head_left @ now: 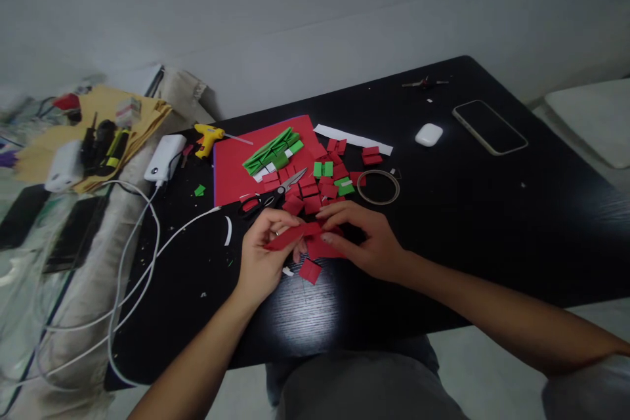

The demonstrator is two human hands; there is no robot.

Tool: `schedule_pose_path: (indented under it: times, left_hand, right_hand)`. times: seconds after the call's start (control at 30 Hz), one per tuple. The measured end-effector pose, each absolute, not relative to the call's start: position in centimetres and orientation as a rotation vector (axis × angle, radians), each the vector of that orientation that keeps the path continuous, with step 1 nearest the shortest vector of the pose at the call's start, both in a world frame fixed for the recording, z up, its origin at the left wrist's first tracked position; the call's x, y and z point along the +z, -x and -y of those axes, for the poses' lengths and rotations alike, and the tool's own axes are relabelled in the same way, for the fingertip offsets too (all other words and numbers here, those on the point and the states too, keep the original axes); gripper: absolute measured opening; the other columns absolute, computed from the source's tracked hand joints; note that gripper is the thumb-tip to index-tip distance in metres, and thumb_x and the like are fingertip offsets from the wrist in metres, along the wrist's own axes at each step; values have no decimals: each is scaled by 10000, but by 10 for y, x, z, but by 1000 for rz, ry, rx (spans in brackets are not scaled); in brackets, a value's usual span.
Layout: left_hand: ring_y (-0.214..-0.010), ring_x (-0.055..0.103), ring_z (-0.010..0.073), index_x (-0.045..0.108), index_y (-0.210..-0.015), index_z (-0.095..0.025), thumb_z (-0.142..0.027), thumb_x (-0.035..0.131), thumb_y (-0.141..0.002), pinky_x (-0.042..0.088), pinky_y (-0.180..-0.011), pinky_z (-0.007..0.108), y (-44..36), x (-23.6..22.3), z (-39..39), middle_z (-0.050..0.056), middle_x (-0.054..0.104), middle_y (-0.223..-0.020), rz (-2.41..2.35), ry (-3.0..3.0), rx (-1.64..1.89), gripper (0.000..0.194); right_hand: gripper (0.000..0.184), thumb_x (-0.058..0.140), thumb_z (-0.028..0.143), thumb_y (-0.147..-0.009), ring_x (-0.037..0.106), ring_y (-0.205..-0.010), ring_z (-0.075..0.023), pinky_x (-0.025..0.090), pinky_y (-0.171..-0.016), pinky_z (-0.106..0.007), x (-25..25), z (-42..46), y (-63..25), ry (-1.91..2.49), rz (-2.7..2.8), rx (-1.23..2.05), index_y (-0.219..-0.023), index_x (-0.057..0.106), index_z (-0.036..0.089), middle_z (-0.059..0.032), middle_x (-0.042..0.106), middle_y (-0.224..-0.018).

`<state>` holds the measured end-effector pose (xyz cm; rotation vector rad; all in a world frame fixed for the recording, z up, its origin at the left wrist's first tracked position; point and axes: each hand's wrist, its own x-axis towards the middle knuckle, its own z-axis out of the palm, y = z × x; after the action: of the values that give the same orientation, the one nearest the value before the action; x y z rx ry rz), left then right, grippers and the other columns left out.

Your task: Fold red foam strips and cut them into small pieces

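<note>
Between my two hands is a piece of red paper [322, 247], partly folded. My left hand [266, 252] pinches its left part, fingers closed. On the other side, my right hand [367, 236] grips the paper's upper right part between thumb and fingers. Just beyond the hands lies a pile of small folded red paper pieces [311, 190], with a few folded green pieces [323, 169] among them. Black-handled scissors [280, 191] rest against the pile. One loose folded red piece [310, 271] lies on the table below the held paper.
A red sheet [229, 174] carries folded green strips [273, 151]. A yellow glue gun [209, 139], a white power bank [165, 159] and white cables [156, 243] are at left. To the right are a tape ring [361, 188], an earbud case [428, 135] and a phone [489, 126].
</note>
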<state>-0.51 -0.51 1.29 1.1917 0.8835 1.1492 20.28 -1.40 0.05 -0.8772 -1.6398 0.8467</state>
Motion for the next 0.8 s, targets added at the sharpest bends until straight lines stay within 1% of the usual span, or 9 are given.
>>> schedule_pose_path:
  times: [0.1, 0.2, 0.27, 0.33, 0.43, 0.57, 0.63, 0.73, 0.8]
  left_hand:
    - [-613, 696, 123, 677, -911, -201, -254, 797, -875, 561, -506, 215, 5, 12, 4, 36, 755, -911, -880, -1138, 1118, 136]
    - [-634, 692, 116, 696, -890, -190, -264, 783, -891, 579, -586, 231, 8, 10, 3, 43, 761, -930, -912, -1108, 1080, 114]
    - [-691, 692, 114, 723, -915, -190, -245, 772, -898, 573, -642, 221, 11, 10, 3, 44, 763, -949, -940, -1110, 1059, 75]
    - [-743, 689, 113, 750, -956, -197, -233, 743, -916, 562, -681, 209, 14, 9, 2, 40, 759, -961, -957, -1122, 1035, 54]
    - [-704, 669, 115, 758, -984, -199, -268, 691, -953, 552, -666, 219, 14, 10, 1, 32, 743, -896, -954, -1152, 990, 101]
    - [-602, 610, 94, 720, -904, -181, -300, 771, -897, 507, -584, 198, 8, 16, 1, -3, 690, -765, -1068, -1217, 1020, 130]
    - [-562, 589, 93, 718, -925, -183, -327, 798, -870, 491, -544, 196, 5, 18, 0, -20, 663, -715, -1095, -1218, 1002, 174]
    - [-571, 589, 106, 758, -977, -181, -390, 782, -877, 494, -547, 215, 6, 18, -2, 0, 692, -737, -1114, -1247, 905, 232]
    - [-580, 580, 110, 772, -937, -177, -411, 769, -886, 479, -554, 218, 8, 17, -2, 8, 693, -723, -1124, -1275, 837, 240]
  right_hand:
    - [44, 747, 205, -911, 756, -996, -215, 584, -915, -356, 0, 13, -202, 912, 1621, 910, -950, 735, 191, -95, 787, -1060]
    - [64, 734, 237, -912, 734, -789, -177, 571, -736, -293, 0, 14, -201, 1026, 1604, 1016, -942, 742, 182, -49, 778, -874]
    - [91, 723, 261, -910, 715, -718, -164, 556, -678, -275, 0, 14, -200, 1073, 1555, 1118, -939, 744, 177, -35, 770, -823]
    - [94, 708, 254, -901, 719, -726, -163, 559, -684, -270, -1, 15, -200, 1089, 1506, 1197, -935, 744, 174, -35, 774, -834]
    - [110, 707, 256, -879, 714, -720, -165, 558, -682, -273, -1, 15, -199, 1133, 1462, 1255, -931, 751, 170, -35, 768, -816]
    - [100, 702, 241, -865, 704, -717, -160, 551, -692, -272, 0, 14, -199, 1153, 1474, 1271, -901, 762, 170, -31, 760, -791]
    - [95, 687, 214, -861, 710, -731, -160, 552, -707, -271, 1, 14, -198, 1141, 1495, 1268, -895, 762, 169, -32, 766, -802]
    - [101, 680, 201, -859, 715, -735, -158, 550, -709, -265, 2, 14, -198, 1135, 1536, 1254, -901, 765, 167, -32, 771, -805]
    - [95, 683, 194, -856, 718, -737, -155, 548, -710, -258, 2, 15, -198, 1139, 1569, 1233, -894, 766, 169, -28, 772, -800]
